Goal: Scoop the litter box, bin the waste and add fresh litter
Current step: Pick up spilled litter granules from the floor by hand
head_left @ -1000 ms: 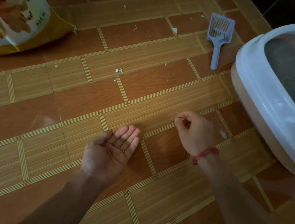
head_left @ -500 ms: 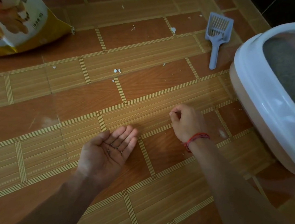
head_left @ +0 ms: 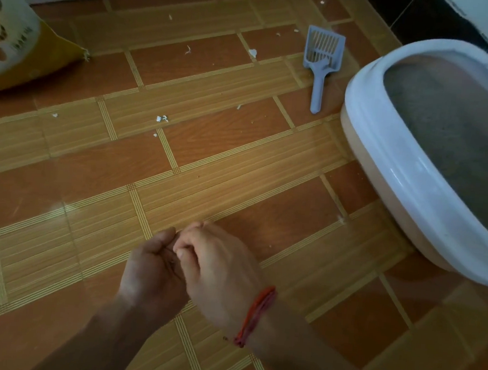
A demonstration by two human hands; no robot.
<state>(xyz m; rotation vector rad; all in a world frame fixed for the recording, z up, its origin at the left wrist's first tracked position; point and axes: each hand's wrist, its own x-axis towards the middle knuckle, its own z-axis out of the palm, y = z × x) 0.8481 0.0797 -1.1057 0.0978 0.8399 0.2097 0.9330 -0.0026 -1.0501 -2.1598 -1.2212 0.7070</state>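
Observation:
My left hand lies palm up and cupped just above the floor tiles, with a few dark litter grains in it. My right hand, with a red thread on the wrist, sits over that palm, its fingertips pinched together against it; what they pinch is too small to see. The white-rimmed litter box stands at the right, filled with grey litter. A blue-grey slotted scoop lies on the floor left of the box. The yellow and white litter bag lies at the far left.
Small white scraps are scattered over the orange-brown floor tiles between the bag and the scoop. A pale wall base runs along the top edge. A dark strip of floor shows behind the litter box.
My right hand has come back from the floor near the box and now meets my left palm. The left hand has curled from flat into a cup.

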